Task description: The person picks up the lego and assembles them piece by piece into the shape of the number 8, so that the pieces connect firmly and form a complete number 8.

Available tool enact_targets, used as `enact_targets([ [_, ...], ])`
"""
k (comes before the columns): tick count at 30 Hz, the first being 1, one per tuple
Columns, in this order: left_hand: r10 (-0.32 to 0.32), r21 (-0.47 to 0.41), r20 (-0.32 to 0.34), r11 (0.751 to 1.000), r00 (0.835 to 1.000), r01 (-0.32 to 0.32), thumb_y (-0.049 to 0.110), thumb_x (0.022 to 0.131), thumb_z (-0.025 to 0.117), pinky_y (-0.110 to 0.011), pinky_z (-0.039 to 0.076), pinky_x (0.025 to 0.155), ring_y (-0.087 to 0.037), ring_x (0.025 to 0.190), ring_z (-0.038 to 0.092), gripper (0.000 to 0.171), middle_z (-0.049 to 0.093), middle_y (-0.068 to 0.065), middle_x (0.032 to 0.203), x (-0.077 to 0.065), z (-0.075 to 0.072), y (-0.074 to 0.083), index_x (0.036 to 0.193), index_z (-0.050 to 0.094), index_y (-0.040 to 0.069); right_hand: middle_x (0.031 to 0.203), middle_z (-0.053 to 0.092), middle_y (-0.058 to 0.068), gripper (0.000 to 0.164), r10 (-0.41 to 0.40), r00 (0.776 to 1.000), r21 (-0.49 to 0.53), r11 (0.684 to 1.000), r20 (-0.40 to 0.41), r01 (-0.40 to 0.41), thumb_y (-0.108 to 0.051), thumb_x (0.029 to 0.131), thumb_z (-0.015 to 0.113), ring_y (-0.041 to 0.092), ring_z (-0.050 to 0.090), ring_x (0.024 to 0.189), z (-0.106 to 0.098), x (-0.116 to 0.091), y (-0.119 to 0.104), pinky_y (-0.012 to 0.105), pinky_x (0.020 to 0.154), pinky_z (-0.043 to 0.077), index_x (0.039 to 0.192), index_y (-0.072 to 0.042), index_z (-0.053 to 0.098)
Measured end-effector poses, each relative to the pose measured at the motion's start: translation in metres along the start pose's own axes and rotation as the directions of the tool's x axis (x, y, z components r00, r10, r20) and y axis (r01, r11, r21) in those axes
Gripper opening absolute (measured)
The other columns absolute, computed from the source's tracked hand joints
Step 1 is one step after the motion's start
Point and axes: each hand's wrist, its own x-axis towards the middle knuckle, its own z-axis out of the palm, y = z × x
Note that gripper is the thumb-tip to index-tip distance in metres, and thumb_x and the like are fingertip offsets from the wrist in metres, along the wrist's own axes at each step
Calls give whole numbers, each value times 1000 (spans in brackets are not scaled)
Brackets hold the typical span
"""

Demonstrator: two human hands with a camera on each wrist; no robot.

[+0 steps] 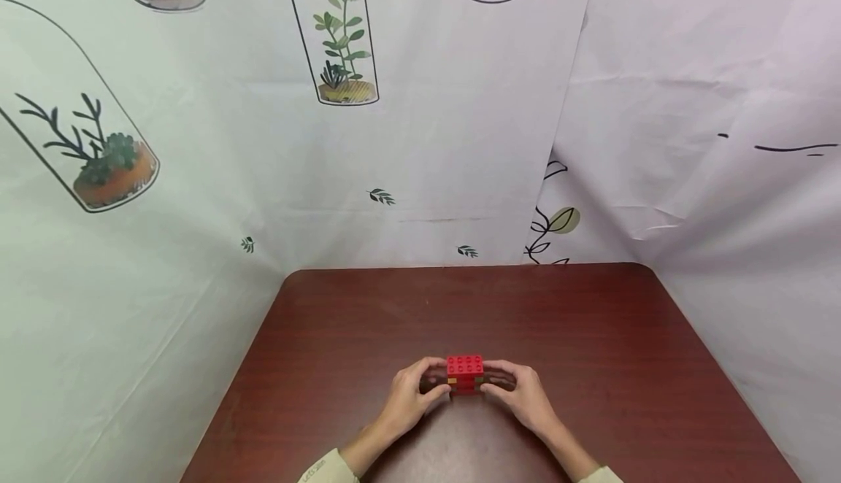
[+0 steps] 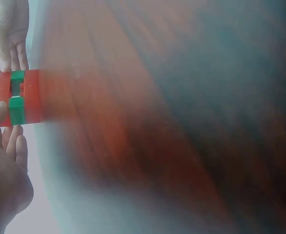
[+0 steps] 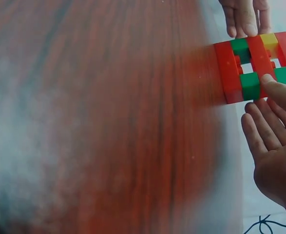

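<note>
A small stack of toy building bricks [image 1: 465, 365] stands upright on the brown table, between both hands. Its studded top is red. In the right wrist view, red layers [image 3: 228, 73] alternate with smaller green bricks [image 3: 250, 86] and a yellow brick [image 3: 269, 44], with gaps between them. My left hand [image 1: 406, 400] holds the stack's left side, thumb at the near face and fingers toward the back. From the right side, my right hand [image 1: 528, 400] grips it the same way. Its thumb lies on the middle red layer in the right wrist view.
The dark reddish-brown table [image 1: 368, 315] spreads around the hands, with rounded far corners. White cloth walls [image 1: 447, 147] printed with plants surround it at the back and on both sides.
</note>
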Motion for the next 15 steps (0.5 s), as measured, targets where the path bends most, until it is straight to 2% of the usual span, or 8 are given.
enact_targets([
  [7,-27,-6,9,1000,1000,27,17,94,83,-34,61,81,-10,97,74,35,77,1,112,0,1,1,126,70,15,115,77,18,38,3,1000,3,1000,-5,-3,-2,87,86,31,77,102,0,0,-1,30,86,60,123,3,75],
  [15,-42,-20,14,999,999,43,20,96,80,-31,61,79,-11,97,75,33,77,0,110,3,1,2,126,70,13,111,78,20,35,-19,999,-1,1000,-30,19,-3,87,86,35,77,99,0,1,1,27,83,60,120,4,76],
])
